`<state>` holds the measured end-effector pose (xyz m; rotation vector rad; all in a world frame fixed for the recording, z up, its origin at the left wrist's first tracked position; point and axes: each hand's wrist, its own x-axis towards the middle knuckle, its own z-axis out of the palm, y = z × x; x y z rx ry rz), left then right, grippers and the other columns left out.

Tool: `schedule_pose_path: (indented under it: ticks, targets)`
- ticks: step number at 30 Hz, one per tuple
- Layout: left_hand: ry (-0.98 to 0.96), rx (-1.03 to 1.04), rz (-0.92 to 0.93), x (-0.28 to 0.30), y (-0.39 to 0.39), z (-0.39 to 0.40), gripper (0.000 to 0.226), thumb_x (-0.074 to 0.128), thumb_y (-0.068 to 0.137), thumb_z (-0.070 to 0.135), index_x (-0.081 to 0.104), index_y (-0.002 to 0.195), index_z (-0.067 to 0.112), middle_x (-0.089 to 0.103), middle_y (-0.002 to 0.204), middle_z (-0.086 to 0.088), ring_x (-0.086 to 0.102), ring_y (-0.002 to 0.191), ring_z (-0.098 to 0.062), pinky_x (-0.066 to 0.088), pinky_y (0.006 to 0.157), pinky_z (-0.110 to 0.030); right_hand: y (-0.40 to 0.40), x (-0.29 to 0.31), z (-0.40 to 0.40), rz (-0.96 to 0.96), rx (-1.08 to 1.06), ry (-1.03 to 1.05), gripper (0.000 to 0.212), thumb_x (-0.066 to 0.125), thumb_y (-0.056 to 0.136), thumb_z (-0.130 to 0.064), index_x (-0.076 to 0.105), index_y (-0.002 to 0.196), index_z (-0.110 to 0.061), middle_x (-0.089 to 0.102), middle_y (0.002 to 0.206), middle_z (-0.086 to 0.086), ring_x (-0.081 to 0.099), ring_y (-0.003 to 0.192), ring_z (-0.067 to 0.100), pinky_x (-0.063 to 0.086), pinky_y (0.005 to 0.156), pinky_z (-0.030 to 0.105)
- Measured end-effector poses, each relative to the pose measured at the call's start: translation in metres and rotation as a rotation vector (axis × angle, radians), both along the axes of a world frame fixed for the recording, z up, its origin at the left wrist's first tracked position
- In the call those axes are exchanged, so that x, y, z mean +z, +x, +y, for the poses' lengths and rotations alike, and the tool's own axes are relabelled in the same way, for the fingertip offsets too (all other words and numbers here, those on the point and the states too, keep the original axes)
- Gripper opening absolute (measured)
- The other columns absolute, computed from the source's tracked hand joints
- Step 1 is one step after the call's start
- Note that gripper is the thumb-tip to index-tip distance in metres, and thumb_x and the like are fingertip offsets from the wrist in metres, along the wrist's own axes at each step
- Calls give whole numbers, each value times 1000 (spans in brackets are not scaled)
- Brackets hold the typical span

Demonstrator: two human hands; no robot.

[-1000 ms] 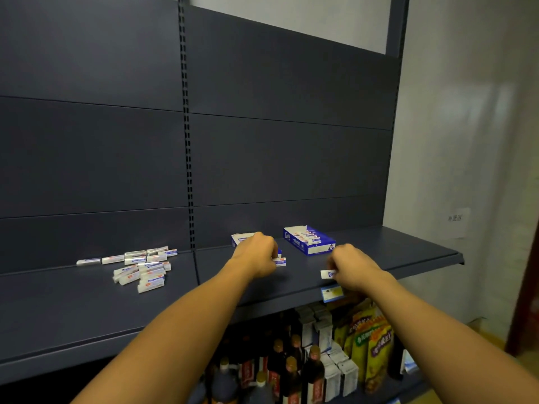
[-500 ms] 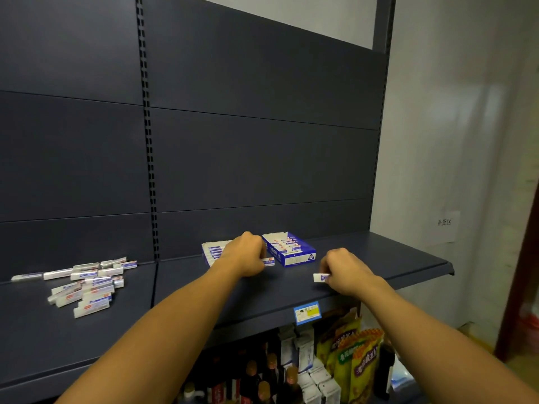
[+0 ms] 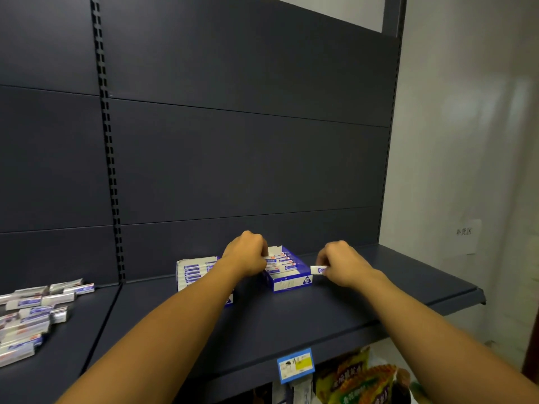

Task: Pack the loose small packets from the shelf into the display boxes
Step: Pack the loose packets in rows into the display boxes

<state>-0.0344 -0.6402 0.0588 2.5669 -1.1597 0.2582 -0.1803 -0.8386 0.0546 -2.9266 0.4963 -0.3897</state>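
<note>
Nearest, snack bags are sitting below the shelf. Loose packets are lying far left. The right hand is pinching a packet beside the blue box; the left hand is curling over it, its grip hidden, forearm crossing a second box.

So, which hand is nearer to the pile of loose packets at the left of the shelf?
Left. The left hand is at the blue display box, still far right of the pile of loose packets. The right hand, pinching one small packet, is beyond that box, farther away.
</note>
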Motion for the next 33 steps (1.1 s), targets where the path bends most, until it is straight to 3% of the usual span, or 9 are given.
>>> schedule_pose_path:
  ticks: [12, 18, 23, 29, 33]
  targets:
    - [-101, 84, 37, -10, 38, -32, 16, 69, 92, 14, 73, 107, 17, 70, 113, -2, 66, 100, -17, 59, 87, -35, 79, 3, -36, -139, 198, 85, 16, 73, 90, -18, 74, 105, -23, 62, 108, -9, 62, 94, 10, 57, 82, 31]
    - [-154, 157, 55, -22, 37, -36, 17, 69, 90, 11, 76, 105, 17, 73, 107, 0, 67, 96, -15, 59, 88, -36, 103, -2, -50, -163, 342, 76, 21, 72, 89, -12, 74, 106, -24, 59, 101, -13, 60, 95, 8, 55, 78, 26]
    - [-211, 217, 109, -32, 43, -44, 17, 71, 90, 12, 77, 104, 19, 73, 106, 2, 65, 92, -11, 58, 84, -28, 122, -20, -60, -170, 412, 133, 22, 72, 89, -9, 74, 105, -24, 59, 101, -15, 60, 93, 6, 51, 73, 17]
    - [-357, 277, 140, -42, 48, -58, 16, 75, 87, 17, 78, 101, 24, 73, 99, 8, 63, 80, -2, 44, 64, -8, 144, -38, -66, -261, 443, 283, 21, 76, 85, -6, 77, 100, -22, 63, 95, -13, 62, 83, 3, 46, 68, 10]
    - [-303, 253, 169, -56, 53, -60, 18, 78, 83, 18, 79, 101, 22, 73, 99, 9, 66, 83, -3, 52, 70, -13, 155, -55, -71, -254, 476, 299, 22, 77, 85, -6, 77, 98, -23, 62, 92, -14, 62, 80, 3, 47, 67, 9]
